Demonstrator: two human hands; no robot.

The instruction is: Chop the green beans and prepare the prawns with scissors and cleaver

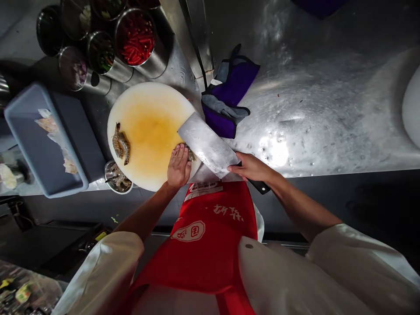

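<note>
My right hand point(251, 167) is closed on the black handle of a broad cleaver point(206, 144), whose blade lies slanted over the right edge of the round white cutting board point(147, 94). Beside the blade, my left hand point(179, 166) rests fairly flat near the board's right edge, its fingers pointing forward. A shrimp point(191, 154) shows partly at those fingertips, between hand and blade; the rest of it is hidden. Two more shrimp point(121, 144) lie at the left of the board. Yellow-orange liquid or stain covers the board's middle.
A small metal bowl point(118, 177) of shrimp touches the board's lower left. Farther left is a grey bin point(49, 144) with scraps. Metal canisters stand behind, one with red chillies point(138, 41). Purple-and-grey gloves or cloth point(226, 96) lie right of the board on the steel counter point(315, 109).
</note>
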